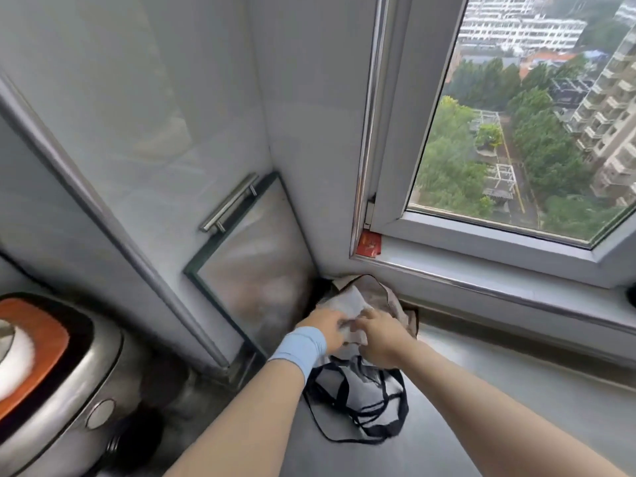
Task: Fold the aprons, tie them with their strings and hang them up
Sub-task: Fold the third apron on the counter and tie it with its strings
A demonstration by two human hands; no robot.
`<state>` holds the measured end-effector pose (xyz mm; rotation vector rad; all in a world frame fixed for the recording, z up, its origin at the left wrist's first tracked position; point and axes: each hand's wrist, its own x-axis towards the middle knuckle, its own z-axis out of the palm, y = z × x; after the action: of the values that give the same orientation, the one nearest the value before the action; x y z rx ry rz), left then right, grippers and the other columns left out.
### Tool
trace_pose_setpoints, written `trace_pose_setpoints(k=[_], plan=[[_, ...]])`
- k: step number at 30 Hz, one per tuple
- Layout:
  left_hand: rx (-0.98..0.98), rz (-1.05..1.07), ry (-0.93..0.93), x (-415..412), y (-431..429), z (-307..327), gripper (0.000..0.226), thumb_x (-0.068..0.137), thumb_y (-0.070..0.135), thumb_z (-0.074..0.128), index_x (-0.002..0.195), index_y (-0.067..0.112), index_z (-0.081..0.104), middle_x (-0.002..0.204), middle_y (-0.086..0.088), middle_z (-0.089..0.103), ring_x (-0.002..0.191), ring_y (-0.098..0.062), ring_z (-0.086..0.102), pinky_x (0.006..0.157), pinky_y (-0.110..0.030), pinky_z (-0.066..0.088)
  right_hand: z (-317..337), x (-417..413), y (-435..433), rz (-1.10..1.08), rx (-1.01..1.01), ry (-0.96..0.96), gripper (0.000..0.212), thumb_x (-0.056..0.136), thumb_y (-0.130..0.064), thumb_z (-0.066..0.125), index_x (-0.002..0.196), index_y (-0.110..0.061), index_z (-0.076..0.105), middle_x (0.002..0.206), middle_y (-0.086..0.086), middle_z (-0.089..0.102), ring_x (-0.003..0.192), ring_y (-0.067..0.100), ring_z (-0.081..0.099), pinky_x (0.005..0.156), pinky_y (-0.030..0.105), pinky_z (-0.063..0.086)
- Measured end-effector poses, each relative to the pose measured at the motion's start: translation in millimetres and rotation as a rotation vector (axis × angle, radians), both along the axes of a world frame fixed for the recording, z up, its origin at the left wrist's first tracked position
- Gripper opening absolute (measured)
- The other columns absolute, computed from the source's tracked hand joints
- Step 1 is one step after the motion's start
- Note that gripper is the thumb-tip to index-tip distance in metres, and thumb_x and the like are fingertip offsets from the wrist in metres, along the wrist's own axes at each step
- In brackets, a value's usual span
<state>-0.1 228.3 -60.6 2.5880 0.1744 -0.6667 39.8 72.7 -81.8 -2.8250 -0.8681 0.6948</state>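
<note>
Blurrily, left hand and right hand grip apron — hold half hidden, strings trailing

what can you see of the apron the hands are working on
The apron is a crumpled bundle of thin, pale grey-beige cloth with a darker brownish layer behind it, not yet folded flat. Its black strings trail loose in tangled loops on the grey counter. The bundle sits in the corner, just below the window sill. The left hand and the right hand both grip the cloth at its near edge. Blur hides any finer detail.
</note>
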Motion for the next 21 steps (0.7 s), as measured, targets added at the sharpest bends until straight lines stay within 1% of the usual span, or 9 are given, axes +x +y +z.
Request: trace_pose_setpoints(k=[2,3,5,7,10,12,15,18,21], plan=[[0.025,-0.067,0.066,-7.6,-2.9,-23.1,0.057,0.091,0.036,0.051,0.146,0.034,0.036,0.153,0.0,0.03,0.139,-0.027,0.029,0.112,-0.041,0.033,-21.4,-5.7,-5.2,0.016,-0.042,0.028,0.073,0.082,-0.032,0.062,0.148,-0.034,0.031,0.158,0.003,0.014,0.147,0.028,0.016,0.112,0.045,0.03],[0.043,-0.097,0.104,-10.7,-4.1,-32.9,0.061,0.09,0.04,0.052,0.147,0.037,0.032,0.156,0.001,0.022,0.142,-0.028,0.022,0.113,-0.044,0.031,-30.3,-8.2,-9.7,0.013,-0.051,0.058,0.076,0.083,-0.033,0.062,0.15,-0.035,0.025,0.161,0.003,0.005,0.147,0.029,0.018,0.11,0.046,0.033],[0.084,-0.13,0.165,-14.3,-4.6,-49.5,0.062,0.09,0.047,0.051,0.147,0.039,0.03,0.159,0.001,0.01,0.143,-0.029,0.016,0.114,-0.047,0.028,-46.9,-13.2,-18.6,-0.006,-0.078,0.098,0.073,0.086,-0.034,0.059,0.148,-0.036,0.02,0.162,0.004,0.0,0.137,0.036,0.037,0.103,0.046,0.043],[0.139,-0.152,0.186,-16.9,-3.5,-58.9,0.061,0.089,0.055,0.048,0.146,0.04,0.034,0.16,0.002,0.006,0.144,-0.028,0.013,0.114,-0.046,0.027,-60.8,-16.4,-28.0,-0.031,-0.15,0.038,0.076,0.087,-0.032,0.058,0.149,-0.034,0.015,0.16,0.009,0.009,0.123,0.041,0.049,0.095,0.045,0.048],[0.194,-0.172,0.161,-21.4,-4.4,-67.3,0.066,0.085,0.058,0.05,0.146,0.044,0.031,0.161,-0.001,0.004,0.146,-0.027,0.007,0.115,-0.046,0.021,-70.2,-22.2,-44.9,-0.136,-0.231,-0.046,0.078,0.087,-0.02,0.057,0.15,-0.022,0.012,0.142,0.015,0.032,0.105,0.038,0.061,0.075,0.041,0.05],[0.217,-0.184,0.114,-23.2,-10.4,-71.3,0.068,0.083,0.057,0.052,0.146,0.046,0.028,0.159,-0.004,0.011,0.144,-0.027,0.01,0.115,-0.044,0.02,-71.3,-25.7,-57.8,-0.202,-0.271,-0.055,0.07,0.089,-0.016,0.054,0.148,-0.013,0.016,0.135,0.015,0.039,0.101,0.037,0.064,0.066,0.038,0.045],[0.223,-0.084,0.005,-23.5,-28.4,-74.9,0.064,0.082,0.058,0.054,0.14,0.036,0.039,0.143,-0.005,0.032,0.131,-0.027,0.029,0.107,-0.04,0.03,-68.9,-28.1,-71.4,-0.255,-0.262,-0.039,0.058,0.091,-0.023,0.05,0.142,-0.008,0.027,0.126,0.014,0.049,0.1,0.035,0.064,0.066,0.036,0.042],[0.103,0.024,0.078,-27.1,-46.0,-75.8,0.085,0.073,0.061,0.064,0.145,0.031,0.028,0.141,-0.004,0.037,0.128,-0.029,0.042,0.103,-0.043,0.04,-57.2,-29.0,-82.6,-0.297,-0.224,0.027,0.037,0.087,-0.026,0.048,0.122,-0.014,0.051,0.109,0.006,0.061,0.094,0.028,0.064,0.066,0.033,0.045],[-0.018,0.157,0.14,-34.9,-58.2,-79.5,0.075,0.077,0.038,0.072,0.139,0.023,0.031,0.133,-0.007,0.049,0.118,-0.03,0.053,0.099,-0.042,0.046,-44.3,-34.8,-96.2,-0.316,-0.212,0.02,0.027,0.084,-0.02,0.047,0.105,-0.021,0.064,0.103,0.001,0.068,0.095,0.024,0.065,0.068,0.028,0.045]])
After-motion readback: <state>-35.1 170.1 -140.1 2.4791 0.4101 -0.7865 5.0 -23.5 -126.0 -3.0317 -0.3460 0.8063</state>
